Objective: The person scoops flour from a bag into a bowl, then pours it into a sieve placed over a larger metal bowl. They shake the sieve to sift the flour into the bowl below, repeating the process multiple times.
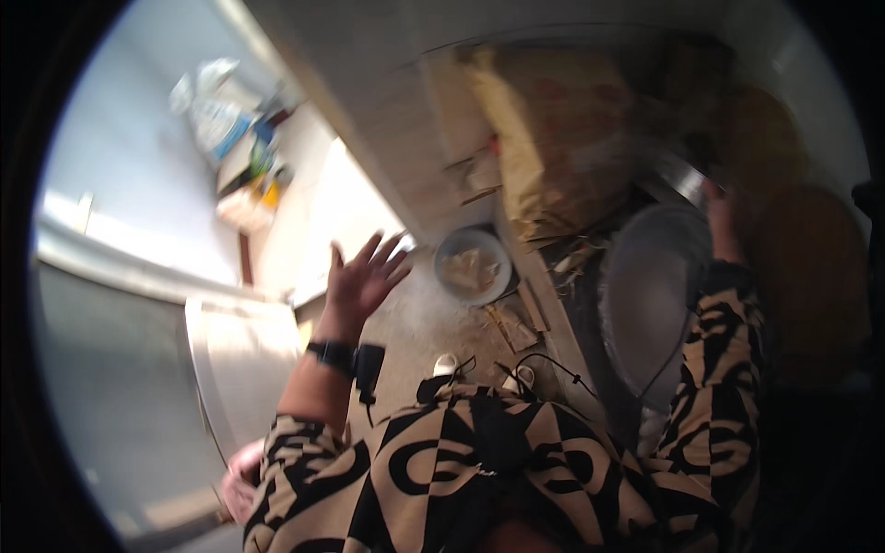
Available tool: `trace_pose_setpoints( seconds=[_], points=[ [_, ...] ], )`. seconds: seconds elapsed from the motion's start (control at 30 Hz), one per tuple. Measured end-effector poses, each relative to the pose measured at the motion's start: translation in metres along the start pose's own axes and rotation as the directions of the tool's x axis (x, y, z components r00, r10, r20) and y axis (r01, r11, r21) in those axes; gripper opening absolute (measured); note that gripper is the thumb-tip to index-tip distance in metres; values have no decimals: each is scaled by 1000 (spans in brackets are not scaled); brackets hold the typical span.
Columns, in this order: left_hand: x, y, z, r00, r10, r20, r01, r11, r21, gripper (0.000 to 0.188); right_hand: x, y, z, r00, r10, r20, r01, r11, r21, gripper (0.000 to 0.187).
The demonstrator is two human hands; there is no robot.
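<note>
My left hand is raised, palm showing and fingers spread, with nothing in it. A dark band with a small black device is strapped round that wrist. My right hand reaches into the dim right side, beside the far rim of a large grey metal basin. Close to its fingertips is a shiny metal piece whose kind I cannot make out. Blur and shadow hide how those fingers are bent. Next to the basin stands a big yellowish paper sack.
A round grey basin with pale scraps stands on the floor, near wood pieces. Round brown boards lean at the right. Plastic bags and packages lie on a ledge at the upper left. A pinkish shape, perhaps another person's hand, shows low left.
</note>
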State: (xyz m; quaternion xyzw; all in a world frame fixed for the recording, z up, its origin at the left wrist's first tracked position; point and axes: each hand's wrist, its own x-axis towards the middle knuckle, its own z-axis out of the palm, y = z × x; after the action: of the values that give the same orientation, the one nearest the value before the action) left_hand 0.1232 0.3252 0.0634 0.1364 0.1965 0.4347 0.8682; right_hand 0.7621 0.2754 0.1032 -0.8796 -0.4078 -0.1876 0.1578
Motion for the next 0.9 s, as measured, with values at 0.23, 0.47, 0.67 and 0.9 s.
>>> trace_pose_setpoints(
  seconds=[0.23,0.47,0.67,0.9],
  points=[
    [8,-9,78,981,193,4,-192,976,-103,83,30,3,11,995,41,95,-46,998,52,74],
    [25,-9,62,967,227,-119,-249,942,-224,75,-2,-5,-32,976,98,193,-53,973,-224,67],
    [39,-1,49,972,157,-173,-202,937,-285,74,-44,-34,-65,961,67,269,54,906,-419,68],
    [51,13,37,988,76,-137,-113,952,-285,76,-95,-123,-79,984,-78,161,106,979,-175,64]
  ],
)
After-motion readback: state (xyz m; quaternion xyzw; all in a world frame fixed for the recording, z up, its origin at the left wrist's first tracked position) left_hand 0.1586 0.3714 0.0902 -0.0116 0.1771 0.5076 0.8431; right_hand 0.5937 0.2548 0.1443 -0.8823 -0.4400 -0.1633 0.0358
